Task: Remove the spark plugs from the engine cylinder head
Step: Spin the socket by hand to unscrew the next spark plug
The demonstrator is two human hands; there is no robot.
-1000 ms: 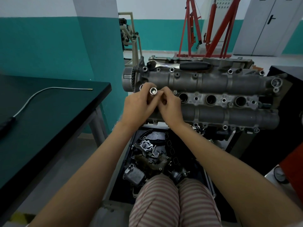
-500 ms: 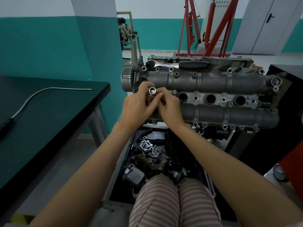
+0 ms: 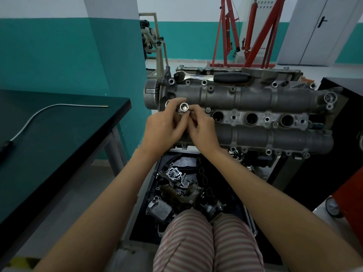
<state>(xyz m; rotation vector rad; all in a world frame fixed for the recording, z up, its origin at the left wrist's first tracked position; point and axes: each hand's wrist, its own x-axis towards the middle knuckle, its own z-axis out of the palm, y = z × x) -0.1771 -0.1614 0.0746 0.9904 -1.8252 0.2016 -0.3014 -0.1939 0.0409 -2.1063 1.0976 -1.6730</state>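
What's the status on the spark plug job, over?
Left hand and right hand both grip the spark plug socket over the leftmost well. Three wells open on the cylinder head. Ratchet lies idle on top.

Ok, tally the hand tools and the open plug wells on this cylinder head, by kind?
Open spark plug wells: 3
Sockets, gripped by the left hand and right hand: 1
Ratchet wrenches lying on the cylinder head: 1
Total: 5

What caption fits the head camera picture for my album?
Both hands hold a socket over the cylinder head.
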